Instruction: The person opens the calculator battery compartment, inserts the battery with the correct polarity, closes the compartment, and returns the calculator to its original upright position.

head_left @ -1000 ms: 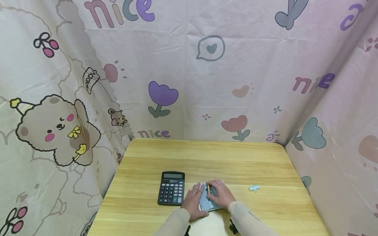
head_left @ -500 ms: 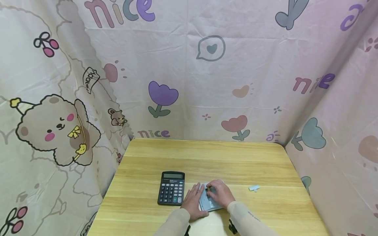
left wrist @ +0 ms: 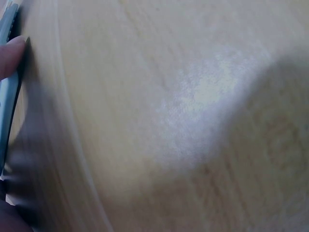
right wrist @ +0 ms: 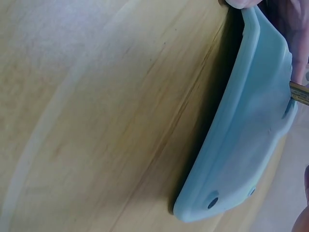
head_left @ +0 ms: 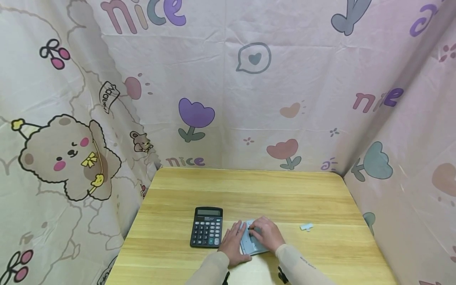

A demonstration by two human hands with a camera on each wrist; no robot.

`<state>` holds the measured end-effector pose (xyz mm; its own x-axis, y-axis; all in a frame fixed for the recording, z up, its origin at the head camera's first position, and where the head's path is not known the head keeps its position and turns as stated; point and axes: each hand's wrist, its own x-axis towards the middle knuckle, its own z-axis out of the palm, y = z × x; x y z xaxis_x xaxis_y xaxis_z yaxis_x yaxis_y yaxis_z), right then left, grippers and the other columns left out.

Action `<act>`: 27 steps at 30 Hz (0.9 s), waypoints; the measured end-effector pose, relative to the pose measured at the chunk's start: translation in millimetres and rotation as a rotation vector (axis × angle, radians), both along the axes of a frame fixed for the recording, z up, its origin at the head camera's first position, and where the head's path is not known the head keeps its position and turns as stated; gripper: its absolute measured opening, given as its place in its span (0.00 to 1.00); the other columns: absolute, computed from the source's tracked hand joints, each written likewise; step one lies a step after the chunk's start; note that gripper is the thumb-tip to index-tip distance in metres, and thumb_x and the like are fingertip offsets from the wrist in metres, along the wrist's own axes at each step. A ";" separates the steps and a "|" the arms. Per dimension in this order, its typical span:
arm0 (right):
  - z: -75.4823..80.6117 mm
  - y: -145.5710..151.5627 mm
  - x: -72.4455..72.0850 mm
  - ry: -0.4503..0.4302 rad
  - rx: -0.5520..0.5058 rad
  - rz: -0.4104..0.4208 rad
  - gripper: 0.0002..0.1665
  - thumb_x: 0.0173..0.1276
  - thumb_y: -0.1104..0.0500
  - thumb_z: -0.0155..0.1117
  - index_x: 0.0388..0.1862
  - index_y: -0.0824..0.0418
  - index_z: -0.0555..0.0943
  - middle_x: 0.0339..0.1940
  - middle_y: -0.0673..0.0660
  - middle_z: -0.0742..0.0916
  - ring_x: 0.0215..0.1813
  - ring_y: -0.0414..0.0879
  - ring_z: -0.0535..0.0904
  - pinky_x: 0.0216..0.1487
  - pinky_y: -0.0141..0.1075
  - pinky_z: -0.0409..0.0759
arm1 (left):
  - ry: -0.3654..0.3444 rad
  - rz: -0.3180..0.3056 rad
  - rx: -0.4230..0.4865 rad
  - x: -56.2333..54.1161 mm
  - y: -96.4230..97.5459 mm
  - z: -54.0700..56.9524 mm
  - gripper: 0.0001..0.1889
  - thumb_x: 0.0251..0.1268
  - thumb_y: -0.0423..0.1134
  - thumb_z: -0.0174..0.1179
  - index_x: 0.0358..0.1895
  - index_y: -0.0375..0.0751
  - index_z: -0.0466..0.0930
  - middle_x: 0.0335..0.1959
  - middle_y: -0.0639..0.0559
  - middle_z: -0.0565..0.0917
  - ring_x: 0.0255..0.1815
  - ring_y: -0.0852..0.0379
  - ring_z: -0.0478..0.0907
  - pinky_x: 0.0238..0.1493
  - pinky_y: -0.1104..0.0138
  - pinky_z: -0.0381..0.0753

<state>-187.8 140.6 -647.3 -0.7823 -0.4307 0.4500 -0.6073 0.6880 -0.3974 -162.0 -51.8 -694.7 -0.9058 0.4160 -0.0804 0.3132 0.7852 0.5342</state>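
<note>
A light blue plastic device (head_left: 252,248) with small dark round holes lies on the table between the hands. My left hand (head_left: 232,244), its fingers spread, rests along the device's left side, and its thumb (left wrist: 10,57) shows at the device's edge in the left wrist view. Curled over the device's upper part, my right hand (head_left: 269,234) pinches a small battery at a slot there. In the right wrist view the gold-brown battery (right wrist: 300,93) juts at an angle from that slot; its other end is hidden.
A black desk calculator (head_left: 207,227) lies just left of my left hand. A small light blue tabbed cover (head_left: 306,227) lies off to the right. The wooden table (head_left: 249,190) meets a printed curtain (head_left: 228,99) at its back edge.
The battery stood upright and visible in my right fingers a second ago; it has since tipped and mostly gone under them. The left hand and the device keep their place.
</note>
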 end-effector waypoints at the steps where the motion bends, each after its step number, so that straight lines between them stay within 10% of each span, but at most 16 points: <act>1: 0.4 0.7 0.5 -0.003 0.003 0.001 0.08 0.54 0.55 0.76 0.32 0.47 0.85 0.34 0.39 0.86 0.41 0.35 0.79 0.45 0.34 0.82 | -0.001 0.001 -0.003 -0.3 0.1 0.0 0.63 0.37 0.66 0.71 0.78 0.56 0.42 0.78 0.49 0.47 0.77 0.48 0.46 0.74 0.49 0.49; 16: 6.1 10.9 1.2 -0.290 -0.036 0.028 0.08 0.64 0.54 0.67 0.42 0.50 0.86 0.40 0.39 0.86 0.46 0.38 0.80 0.51 0.44 0.80 | -0.031 0.010 -0.018 -0.7 0.8 2.6 0.63 0.38 0.67 0.71 0.78 0.56 0.43 0.78 0.50 0.47 0.77 0.49 0.45 0.74 0.50 0.48; 27: 2.8 13.3 2.2 -0.267 0.071 0.100 0.12 0.68 0.53 0.63 0.44 0.57 0.87 0.45 0.49 0.87 0.51 0.46 0.80 0.54 0.46 0.78 | -0.022 0.004 -0.027 -0.1 0.9 4.3 0.63 0.38 0.67 0.71 0.78 0.56 0.42 0.78 0.50 0.46 0.77 0.49 0.44 0.74 0.50 0.48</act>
<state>-185.7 153.9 -644.5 -0.8213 -0.5344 0.1998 -0.5536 0.6619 -0.5054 -162.1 -50.9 -690.4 -0.9054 0.4099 -0.1111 0.2987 0.8006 0.5195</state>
